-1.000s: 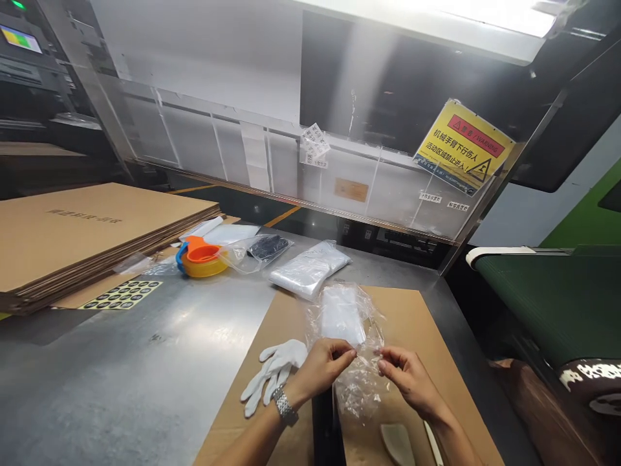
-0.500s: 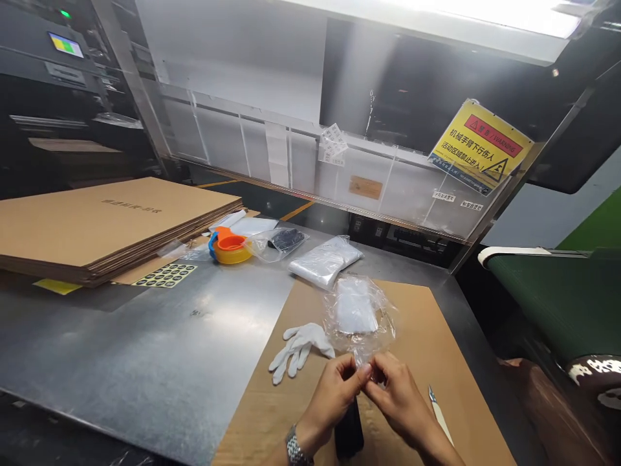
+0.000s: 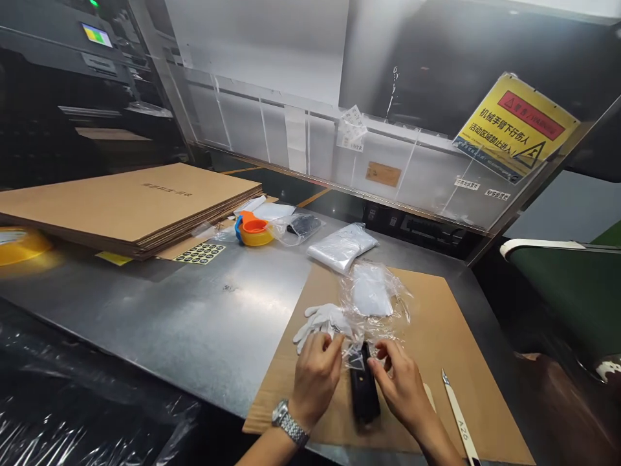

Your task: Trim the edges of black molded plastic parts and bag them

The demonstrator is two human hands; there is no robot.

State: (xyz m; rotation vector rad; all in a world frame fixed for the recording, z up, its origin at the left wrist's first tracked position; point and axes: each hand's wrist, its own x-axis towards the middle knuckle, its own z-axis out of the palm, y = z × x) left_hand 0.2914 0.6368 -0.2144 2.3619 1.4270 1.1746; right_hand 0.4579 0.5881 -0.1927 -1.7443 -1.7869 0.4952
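Note:
Both my hands hold the lower edge of a crumpled clear plastic bag (image 3: 376, 304) that has a white item inside. My left hand (image 3: 316, 375), with a metal watch on its wrist, pinches the bag's left side. My right hand (image 3: 400, 385) pinches its right side. Between the hands a flat black oblong object (image 3: 363, 391) lies on a brown cardboard sheet (image 3: 446, 336). A white glove (image 3: 323, 320) lies just left of the bag.
A craft knife (image 3: 458, 414) lies right of my right hand. Farther back are a packet of clear bags (image 3: 342, 247), an orange-and-yellow tape dispenser (image 3: 253, 230), a sticker sheet (image 3: 200, 253) and a stack of flat cartons (image 3: 126, 204). A transparent guard with a yellow warning sign (image 3: 517, 126) stands behind the steel table (image 3: 194, 317).
My hands came together at the bag's lower edge and lowered toward the cardboard, over the black object. The view shifted left and down, bringing a yellow tape roll into sight.

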